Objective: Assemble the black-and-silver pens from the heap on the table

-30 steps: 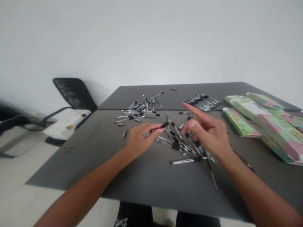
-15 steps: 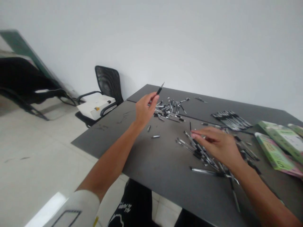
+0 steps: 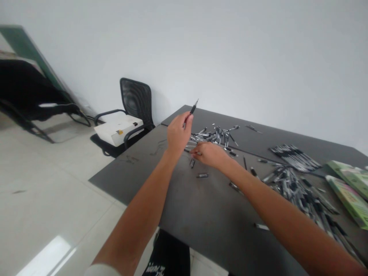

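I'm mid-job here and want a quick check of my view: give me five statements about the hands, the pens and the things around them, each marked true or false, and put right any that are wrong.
1. The left hand holds a pen with its tip pointing upward. True.
2. The right hand is over the neat row of pens. False: it is at the near edge of the left heap of loose pens.
3. A white box sits on the seat of the chair. True.
4. The green boxes stand at the table's left end. False: they lie at the right.
5. The pens in the neat row lie side by side. True.
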The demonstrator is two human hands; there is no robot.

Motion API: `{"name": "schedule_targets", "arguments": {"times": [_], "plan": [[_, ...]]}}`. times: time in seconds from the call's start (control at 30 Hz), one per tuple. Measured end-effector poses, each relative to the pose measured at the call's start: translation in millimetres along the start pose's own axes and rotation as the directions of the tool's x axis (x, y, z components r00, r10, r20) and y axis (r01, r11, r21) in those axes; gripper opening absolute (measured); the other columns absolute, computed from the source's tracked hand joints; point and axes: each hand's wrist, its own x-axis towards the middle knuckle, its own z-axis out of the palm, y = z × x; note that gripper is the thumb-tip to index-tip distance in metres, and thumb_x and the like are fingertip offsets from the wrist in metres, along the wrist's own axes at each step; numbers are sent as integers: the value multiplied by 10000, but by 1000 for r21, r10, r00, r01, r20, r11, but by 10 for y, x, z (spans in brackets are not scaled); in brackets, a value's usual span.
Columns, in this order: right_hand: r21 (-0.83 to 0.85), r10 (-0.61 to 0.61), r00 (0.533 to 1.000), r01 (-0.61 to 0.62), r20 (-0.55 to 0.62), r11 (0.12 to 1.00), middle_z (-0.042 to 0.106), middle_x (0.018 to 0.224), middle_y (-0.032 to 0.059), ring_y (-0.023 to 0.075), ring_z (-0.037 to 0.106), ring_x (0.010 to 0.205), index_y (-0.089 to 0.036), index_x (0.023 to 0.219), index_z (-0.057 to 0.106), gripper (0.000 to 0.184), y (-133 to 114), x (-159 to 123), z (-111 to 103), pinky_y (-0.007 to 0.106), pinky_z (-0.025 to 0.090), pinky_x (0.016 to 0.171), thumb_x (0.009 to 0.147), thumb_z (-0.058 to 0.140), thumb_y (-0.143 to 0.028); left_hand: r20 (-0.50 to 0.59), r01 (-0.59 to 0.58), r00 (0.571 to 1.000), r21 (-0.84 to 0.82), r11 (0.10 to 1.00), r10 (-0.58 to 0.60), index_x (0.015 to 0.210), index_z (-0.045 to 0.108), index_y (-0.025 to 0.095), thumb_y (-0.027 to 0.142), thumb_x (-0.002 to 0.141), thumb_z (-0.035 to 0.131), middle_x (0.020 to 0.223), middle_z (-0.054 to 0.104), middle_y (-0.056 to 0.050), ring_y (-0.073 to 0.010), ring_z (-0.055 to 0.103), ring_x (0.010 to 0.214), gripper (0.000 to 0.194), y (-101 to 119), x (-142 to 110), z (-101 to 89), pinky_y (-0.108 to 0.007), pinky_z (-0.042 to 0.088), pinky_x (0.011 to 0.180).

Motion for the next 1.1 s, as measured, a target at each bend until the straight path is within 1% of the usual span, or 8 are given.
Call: {"name": "schedule_targets", "arguments": {"times": [0.1,0.23,0.3,0.4,0.53,0.67,0.87,1.1], "plan": [[16,41,999,-41,-11,999,801,1235,140,293,750,1085,-217,1217,851,305,38,101,39,361,530,959,999,648,-284,-2,16,1000,-16,1000,-16,1161,768,215,384,1098,569,1052,812,-94,-214,748,967,268,-1,15,-5,-335,559,917],[70,26,999,-27,27,997,839,1126,72,242,762,1004,-255,1117,877,234,151,51,30,310,527,899,963,703,-290,-3,11,1000,-23,1000,-12,1167,766,203,340,1094,581,1043,808,-92,-214,745,952,241,4,15,-6,-336,562,897],[88,13,998,-18,58,996,850,1054,39,224,765,939,-283,1068,887,199,247,-65,-3,293,528,846,935,739,-292,9,14,1000,-36,999,-13,1164,764,205,329,1096,577,1049,807,-93,-217,743,955,234,5,7,0,-342,564,899],[86,33,996,-40,86,996,851,1024,36,222,762,865,-301,1072,890,203,434,-314,-74,296,532,785,897,789,-325,31,31,999,-62,998,-29,1158,761,214,323,1096,578,1056,806,-93,-217,739,965,222,7,-5,11,-348,564,917],[38,133,989,-135,61,990,845,1093,66,240,758,876,-301,1161,871,275,685,-644,-140,326,541,778,932,755,-402,32,29,999,-67,997,-27,1160,761,208,317,1092,586,1054,807,-95,-212,735,954,217,10,-15,22,-344,562,895],[-30,206,976,-204,71,978,843,1079,66,242,756,882,-305,1149,872,270,795,-840,-127,324,538,777,916,761,-383,32,6,999,-45,999,-5,1170,763,191,322,1096,573,1056,810,-106,-219,735,943,243,7,-18,28,-355,562,892],[-94,236,968,-228,82,969,835,1132,48,235,759,969,-311,1311,808,387,739,-728,-74,290,528,814,979,692,-471,32,7,999,-19,1000,-6,1170,758,201,345,1100,567,1051,812,-93,-211,741,934,250,13,-19,33,-341,561,880],[-155,302,952,-292,47,944,832,1087,52,251,754,983,-315,1343,794,407,744,-525,-57,293,511,784,976,696,-462,13,-16,1000,-12,1000,16,1168,758,196,332,1095,581,1037,817,-92,-204,746,919,234,10,-18,31,-330,567,862]]}}
